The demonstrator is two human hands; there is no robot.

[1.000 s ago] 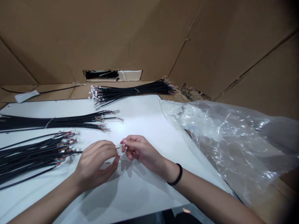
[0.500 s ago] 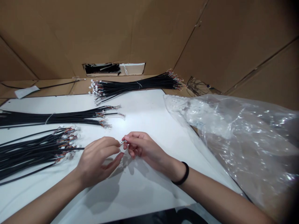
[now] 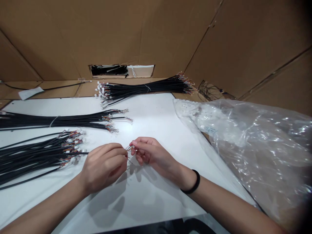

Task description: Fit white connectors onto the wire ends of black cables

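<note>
Over the white tabletop, my left hand (image 3: 104, 165) is closed around the end of a black cable (image 3: 84, 153), which runs out to the left under the palm. Thin coloured wires (image 3: 129, 149) come out past its fingertips; one dark wire points down to the right. My right hand (image 3: 151, 151) pinches the upper wires between thumb and index finger, its other fingers curled. A small whitish piece shows at that pinch, too small to name. Left of my hands lies a pile of black cables (image 3: 36, 156) with white connectors at their ends.
A tied cable bundle with bare wire ends (image 3: 73, 121) lies behind the pile. Another tied bundle (image 3: 146, 87) rests by the cardboard wall (image 3: 117, 32). On the right spreads a clear plastic bag (image 3: 255, 139) with small white pieces inside. A white label (image 3: 31, 93) hangs on a cable.
My left thumb and fingers have closed together on the cable end, where they were apart before. My right hand keeps its pinch. The whole view has shifted slightly.
</note>
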